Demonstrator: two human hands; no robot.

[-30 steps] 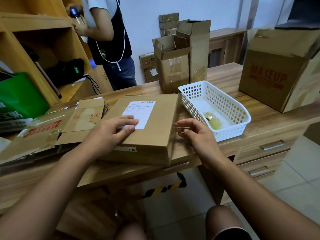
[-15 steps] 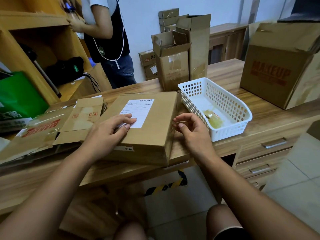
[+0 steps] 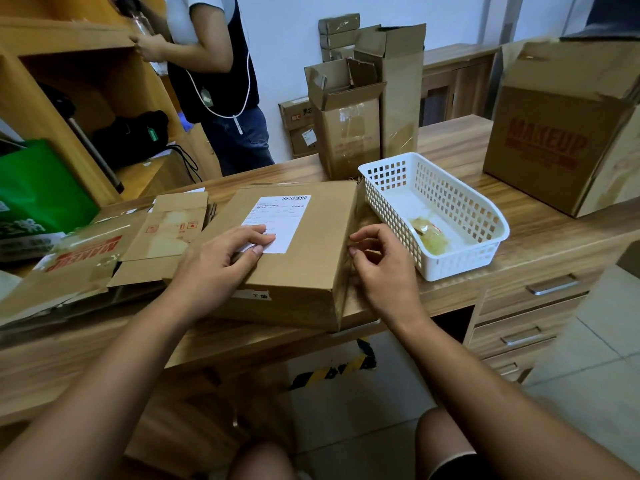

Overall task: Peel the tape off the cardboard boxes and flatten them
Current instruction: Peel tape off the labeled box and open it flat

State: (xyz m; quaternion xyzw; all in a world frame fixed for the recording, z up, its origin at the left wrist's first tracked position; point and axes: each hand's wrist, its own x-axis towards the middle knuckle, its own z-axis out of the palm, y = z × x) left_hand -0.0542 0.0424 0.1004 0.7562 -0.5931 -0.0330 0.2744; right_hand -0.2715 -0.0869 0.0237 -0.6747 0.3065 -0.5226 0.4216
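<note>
Box: a shut cardboard box [image 3: 311,265] lies flat on the near part of the table [image 3: 540,237], right in front of the seated person, with its near corner over the table's edge.
Label: a white shipping label [image 3: 280,220] is stuck on the box's top face.
Left grip: the left hand [image 3: 221,261] lies palm down on the box's top, fingers straight and spread, the tips on the label's near corner. It presses and holds nothing.
Right grip: the right hand [image 3: 381,268] is at the box's upper right edge, fingers curled, thumb and forefinger nipped together.
Tape: the right hand looks to be pinching clear tape [image 3: 362,220] on that side, though the film is too faint to be sure.
Basket: a white plastic basket [image 3: 485,244] stands just right of the box, with a yellowish wad of peeled tape [image 3: 429,233] inside.
Flattened pile: opened-out cardboard [image 3: 79,268] lies on the table to the left, one flap tucked against the box.
Behind: two open upright cartons [image 3: 349,140] stand at the table's far side.
Far right: a big carton printed MAKEUP [image 3: 547,147] sits on the table, well apart from the hands.
Below right: the table's drawers [image 3: 533,299].
Across the table: a second person [image 3: 221,64] stands by a wooden shelf [image 3: 69,64], beside a green bag [image 3: 38,181].
</note>
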